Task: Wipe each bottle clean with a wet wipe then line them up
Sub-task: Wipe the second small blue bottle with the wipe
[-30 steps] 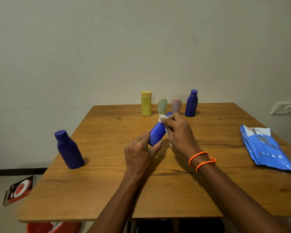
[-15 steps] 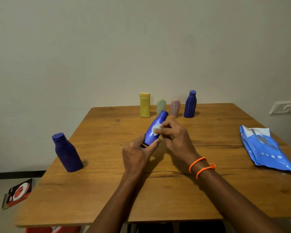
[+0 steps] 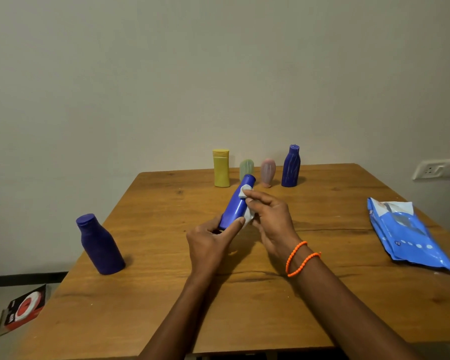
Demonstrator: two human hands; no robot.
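A blue bottle (image 3: 238,203) is held tilted above the middle of the table (image 3: 322,294), its base gripped by the left hand (image 3: 211,245). A white wet wipe (image 3: 246,203) is pinched against its side by the right hand (image 3: 273,219). Four bottles (image 3: 257,168) are lined up along the far edge; a dark blue bottle (image 3: 99,245) stands by the left edge, a wipe pack (image 3: 408,235) by the right edge.

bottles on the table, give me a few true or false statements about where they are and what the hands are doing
1. The left hand grips the lower end of the blue bottle. True.
2. The right hand presses a wipe against that bottle. True.
3. Four bottles stand along the far edge of the table. True: a yellow bottle, a green bottle, a pink bottle and a ribbed purple bottle.
4. The purple bottle near the left edge lies on its side. False: it stands on its base.
5. The wipes pack sits left of the hands. False: it lies on the right.
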